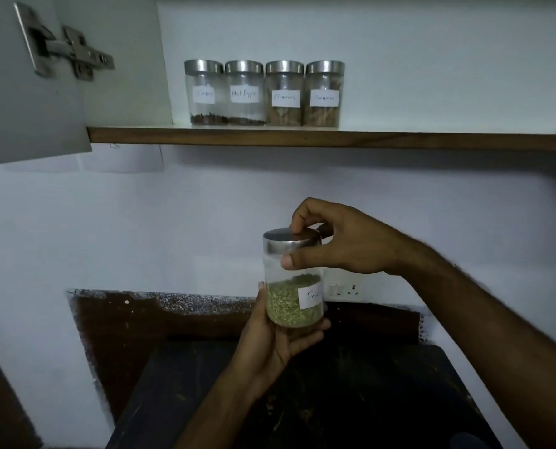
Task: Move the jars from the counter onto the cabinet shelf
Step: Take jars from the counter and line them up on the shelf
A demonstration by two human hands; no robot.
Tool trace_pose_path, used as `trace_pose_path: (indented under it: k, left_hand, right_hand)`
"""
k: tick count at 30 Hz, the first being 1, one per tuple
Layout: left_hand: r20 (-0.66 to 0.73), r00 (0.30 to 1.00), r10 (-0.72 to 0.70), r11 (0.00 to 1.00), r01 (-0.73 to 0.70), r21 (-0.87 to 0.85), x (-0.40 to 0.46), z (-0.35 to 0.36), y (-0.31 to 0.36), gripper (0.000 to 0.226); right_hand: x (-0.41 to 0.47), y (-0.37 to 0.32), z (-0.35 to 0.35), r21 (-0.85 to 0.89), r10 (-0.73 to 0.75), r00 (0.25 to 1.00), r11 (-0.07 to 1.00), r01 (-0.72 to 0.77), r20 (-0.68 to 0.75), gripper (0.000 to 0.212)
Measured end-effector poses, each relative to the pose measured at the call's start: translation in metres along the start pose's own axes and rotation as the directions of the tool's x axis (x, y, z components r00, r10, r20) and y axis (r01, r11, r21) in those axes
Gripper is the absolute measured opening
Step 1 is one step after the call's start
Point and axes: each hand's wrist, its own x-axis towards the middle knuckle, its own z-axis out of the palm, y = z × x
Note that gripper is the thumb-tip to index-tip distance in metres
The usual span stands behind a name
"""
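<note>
A glass jar (292, 286) with a steel lid, a white label and greenish seeds in its lower half is held upright above the dark counter (351, 400). My left hand (270, 348) cups the jar's base from below and behind. My right hand (341, 244) grips the lid from the right, thumb on the front of the rim and fingers over the top. On the cabinet shelf (335, 137) above stand several labelled jars (263, 94) in a row, side by side, left of centre.
The open cabinet door (27, 92) with its metal hinge (66, 55) hangs at the upper left. The shelf is bare to the right of the jar row. A wall socket (344, 288) sits behind the held jar, against the white wall.
</note>
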Motion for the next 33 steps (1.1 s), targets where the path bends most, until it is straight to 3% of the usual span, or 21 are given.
trace_pose_path:
  k: [2,5,8,13,17,19,22,25,28,30,33]
  left_hand:
    - [-0.071,0.981,0.181,0.983,-0.177,0.051,-0.002,0.005,0.008,0.058]
    - [-0.001,0.926,0.377,0.886,-0.36,0.292,-0.011,0.018,0.02,0.064]
    - [0.056,0.913,0.405,0.815,-0.388,0.43,-0.02,0.028,0.028,0.069]
    - [0.101,0.891,0.442,0.797,-0.442,0.411,-0.03,0.043,0.045,0.072]
    - [0.159,0.862,0.481,0.713,-0.491,0.5,-0.035,0.066,0.065,0.067]
    - [0.198,0.821,0.535,0.621,-0.541,0.566,-0.038,0.083,0.084,0.071]
    - [0.33,0.66,0.675,0.347,-0.679,0.647,-0.039,0.115,0.126,0.078]
    - [0.482,0.545,0.686,0.122,-0.739,0.662,-0.029,0.155,0.173,0.074]
    - [0.565,0.614,0.551,0.102,-0.722,0.684,-0.015,0.194,0.212,0.054]
    - [0.559,0.704,0.438,0.124,-0.663,0.739,0.0,0.212,0.23,0.043]
    - [0.51,0.784,0.354,0.113,-0.577,0.809,0.033,0.228,0.25,0.034]
  right_hand:
    - [-0.003,-0.005,-0.001,-0.045,0.007,0.998,0.999,-0.009,-0.061,0.045]
    - [-0.006,-0.012,0.0,-0.097,0.01,0.986,0.995,-0.027,-0.168,0.05]
    - [-0.007,-0.022,-0.003,-0.107,0.003,0.97,0.994,-0.03,-0.241,0.055]
    - [-0.019,-0.034,-0.029,-0.051,-0.021,0.99,0.999,0.014,-0.141,0.057]
    - [-0.02,-0.044,-0.045,-0.022,-0.092,0.971,0.996,0.089,-0.222,0.051]
    - [-0.019,-0.053,-0.059,-0.026,-0.137,0.952,0.991,0.135,-0.273,0.049]
    - [-0.013,-0.071,-0.092,0.019,-0.195,0.92,0.977,0.214,-0.339,0.046]
    - [-0.003,-0.09,-0.131,0.02,-0.249,0.848,0.956,0.292,-0.468,0.044]
    - [0.009,-0.1,-0.169,-0.122,-0.266,0.799,0.963,0.239,-0.539,0.044]
    - [0.021,-0.095,-0.189,-0.17,-0.234,0.794,0.971,0.166,-0.56,0.043]
    - [0.042,-0.075,-0.208,-0.215,-0.171,0.803,0.975,0.054,-0.571,0.044]
